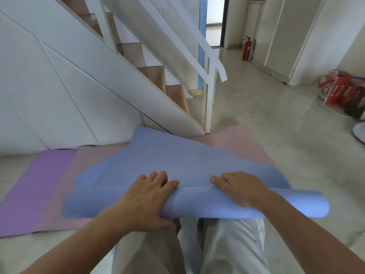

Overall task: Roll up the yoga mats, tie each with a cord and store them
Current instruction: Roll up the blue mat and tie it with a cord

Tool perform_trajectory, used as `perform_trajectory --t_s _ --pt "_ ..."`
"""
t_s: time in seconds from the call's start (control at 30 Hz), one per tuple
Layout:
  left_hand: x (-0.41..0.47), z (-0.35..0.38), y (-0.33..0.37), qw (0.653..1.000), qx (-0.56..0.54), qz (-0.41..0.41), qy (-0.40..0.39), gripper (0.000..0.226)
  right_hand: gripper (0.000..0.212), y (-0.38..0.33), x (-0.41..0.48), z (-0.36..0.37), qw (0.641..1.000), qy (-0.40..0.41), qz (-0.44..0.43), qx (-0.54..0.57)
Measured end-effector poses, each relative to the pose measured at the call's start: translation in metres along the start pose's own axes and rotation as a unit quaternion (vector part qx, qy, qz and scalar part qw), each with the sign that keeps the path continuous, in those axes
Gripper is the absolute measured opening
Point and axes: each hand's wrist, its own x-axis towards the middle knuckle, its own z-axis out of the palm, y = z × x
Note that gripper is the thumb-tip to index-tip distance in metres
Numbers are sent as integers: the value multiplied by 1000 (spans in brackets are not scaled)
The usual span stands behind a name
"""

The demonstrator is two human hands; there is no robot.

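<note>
barely started, rolling the blue yoga mat point(177, 155) with left hand point(146, 196) and right hand point(239, 188) curled round its roll, pink mat point(237, 143) and purple mat point(35, 186) flat, untied.

View: head, single, wide-angle.
Position: worn on the person's head, above the knees.
Facing: forward and down.
Near field: left hand point(146, 196), right hand point(243, 188) and blue mat point(177, 155), close below the lens.
Far field: staircase point(138, 62), floor point(266, 125), doorway point(213, 20).
Straight lines bow toward the edges.
</note>
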Motion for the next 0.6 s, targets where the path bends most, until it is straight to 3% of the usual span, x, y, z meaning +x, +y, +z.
perform_trajectory --t_s 0.07,0.1,0.17,0.2,0.23,0.37,0.43,0.5,0.57,0.6 --pt "0 3 4 998 22 10 60 72 44 -1 -1 -1 1000 10 4 -28" --pt "3 -1 5 999 7 -3 36 69 49 -2 -3 0 998 40 -1 -51" --pt "12 -17 3 994 -52 -53 -79 70 93 -7 -14 2 985 135 -23 -107" --pt "17 -20 -2 987 -81 -71 -121 71 113 -13 -20 0 982 143 -14 -118" --pt "24 -24 -8 979 -109 -85 -150 71 115 -16 -23 5 979 156 -21 -130" --pt "40 -32 -23 939 -221 -111 -239 59 86 -15 -29 26 962 237 -67 -116" --pt "41 -33 -23 915 -282 -123 -262 53 85 -14 -28 15 975 191 -71 -87" --pt "36 -35 -21 898 -323 -134 -266 53 81 -11 -23 -1 992 94 -59 -61" --pt "22 -36 -13 906 -320 -132 -244 64 81 -13 -18 -14 999 -7 -35 -27" --pt "13 -36 -7 926 -284 -125 -216 74 78 -13 -15 -17 999 -36 -27 -10"
